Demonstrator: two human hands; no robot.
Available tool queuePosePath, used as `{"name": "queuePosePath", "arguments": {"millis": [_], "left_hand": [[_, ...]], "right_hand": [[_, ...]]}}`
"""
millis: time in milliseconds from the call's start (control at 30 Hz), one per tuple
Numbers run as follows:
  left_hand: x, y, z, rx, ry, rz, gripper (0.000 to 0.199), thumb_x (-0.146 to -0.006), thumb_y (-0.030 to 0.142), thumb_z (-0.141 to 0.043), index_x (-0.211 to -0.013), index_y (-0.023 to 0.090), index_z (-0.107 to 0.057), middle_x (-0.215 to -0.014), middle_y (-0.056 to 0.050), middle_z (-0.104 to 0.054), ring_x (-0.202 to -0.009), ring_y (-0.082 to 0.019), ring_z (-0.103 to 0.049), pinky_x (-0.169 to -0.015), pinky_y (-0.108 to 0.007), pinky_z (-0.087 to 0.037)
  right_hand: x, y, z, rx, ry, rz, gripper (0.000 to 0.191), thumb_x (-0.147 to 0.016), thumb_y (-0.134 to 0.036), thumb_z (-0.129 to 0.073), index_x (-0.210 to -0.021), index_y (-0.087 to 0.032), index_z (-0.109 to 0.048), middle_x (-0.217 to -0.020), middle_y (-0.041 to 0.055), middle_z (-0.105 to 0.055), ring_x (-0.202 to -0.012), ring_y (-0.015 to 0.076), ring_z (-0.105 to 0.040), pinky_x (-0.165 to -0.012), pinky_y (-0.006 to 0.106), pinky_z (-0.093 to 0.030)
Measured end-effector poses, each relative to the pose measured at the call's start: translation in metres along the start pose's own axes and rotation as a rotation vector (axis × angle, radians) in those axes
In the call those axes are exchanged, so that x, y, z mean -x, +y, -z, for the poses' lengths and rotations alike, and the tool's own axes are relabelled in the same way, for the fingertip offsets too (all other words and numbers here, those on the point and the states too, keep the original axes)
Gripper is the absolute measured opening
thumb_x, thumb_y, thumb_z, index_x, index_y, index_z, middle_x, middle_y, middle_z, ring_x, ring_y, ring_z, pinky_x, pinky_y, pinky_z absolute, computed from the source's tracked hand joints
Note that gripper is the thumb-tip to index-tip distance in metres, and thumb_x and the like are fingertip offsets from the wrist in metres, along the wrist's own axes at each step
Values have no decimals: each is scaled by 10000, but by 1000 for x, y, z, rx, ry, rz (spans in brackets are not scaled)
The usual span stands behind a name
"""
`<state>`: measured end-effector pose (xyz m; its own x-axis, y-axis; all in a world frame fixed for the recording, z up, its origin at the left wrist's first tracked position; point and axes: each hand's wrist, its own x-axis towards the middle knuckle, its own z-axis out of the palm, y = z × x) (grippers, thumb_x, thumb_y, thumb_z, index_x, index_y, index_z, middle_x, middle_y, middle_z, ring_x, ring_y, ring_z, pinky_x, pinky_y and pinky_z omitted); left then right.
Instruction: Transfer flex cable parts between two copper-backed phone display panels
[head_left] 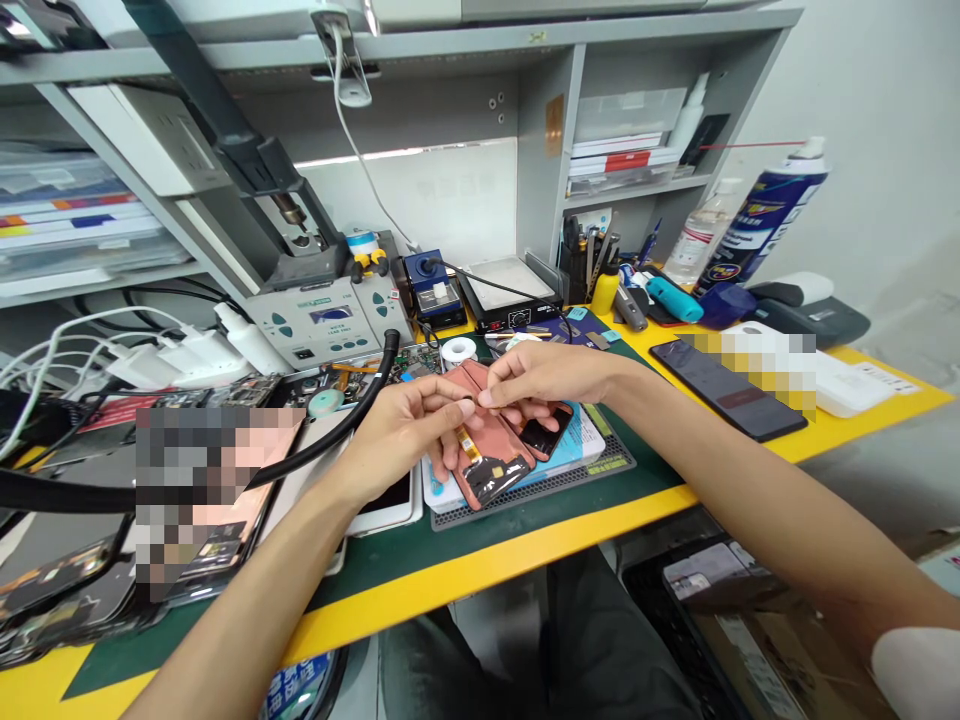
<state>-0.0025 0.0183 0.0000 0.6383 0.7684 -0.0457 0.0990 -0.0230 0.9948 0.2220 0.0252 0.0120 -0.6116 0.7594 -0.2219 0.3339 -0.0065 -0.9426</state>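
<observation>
Above a copper-coloured phone display panel (489, 440), my left hand (412, 425) and my right hand (547, 383) meet with thumbs and index fingers pinched together. What sits between the fingertips is too small to make out. The panel lies tilted, its black lower end towards me, with a yellowish flex cable (469, 445) on its left side. Lower fingers of my left hand rest at the panel's left edge. Under my right hand lies a dark-screened phone (546, 432). Both pieces are over a white and blue box (589, 445) on a grey perforated mat (619, 460).
Phone and tablet parts (67, 580) are stacked at left, crossed by a black hose (330, 440). A rework station (322, 320) stands behind. A solder spool (458, 350) is near my hands. At right are a black phone (727, 388) and a spray can (765, 220).
</observation>
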Motion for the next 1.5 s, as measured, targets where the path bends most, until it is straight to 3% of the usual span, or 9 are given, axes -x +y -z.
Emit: {"name": "queuePosePath", "arguments": {"millis": [267, 700, 900, 1500], "left_hand": [[-1, -6, 3, 39, 1, -17, 280, -847, 358, -712, -980, 130, -619, -860, -65, -709, -497, -129, -624, -399, -247, -527], [-2, -7, 4, 47, -18, -36, 250, -861, 337, -700, -994, 144, -614, -877, -57, -707, -503, -130, -625, -403, -251, -531], [-1, -6, 3, 38, -16, -27, 247, -855, 342, -707, -964, 139, -618, -780, -38, -695, -496, -138, -624, -400, -246, -527], [-1, -6, 4, 58, -21, -17, 249, -853, 335, -706, -973, 139, -611, -859, -56, -710, -504, -126, -619, -409, -242, -527]], "right_hand": [[-1, 2, 1, 1, -9, 6, 369, -851, -495, -679, -772, -146, -589, -644, -6, -634, -366, 68, -499, -289, 168, -308], [0, 0, -1, -11, -2, 13, 356, -846, -471, -685, -754, -144, -578, -665, -1, -653, -355, 67, -506, -269, 166, -296], [0, 0, 0, -40, -14, 25, 355, -845, -466, -692, -758, -141, -580, -653, -4, -644, -358, 61, -495, -297, 163, -334], [-1, 1, -1, -39, -12, 22, 332, -860, -440, -689, -762, -142, -578, -637, -15, -637, -351, 54, -497, -290, 156, -308]]}}
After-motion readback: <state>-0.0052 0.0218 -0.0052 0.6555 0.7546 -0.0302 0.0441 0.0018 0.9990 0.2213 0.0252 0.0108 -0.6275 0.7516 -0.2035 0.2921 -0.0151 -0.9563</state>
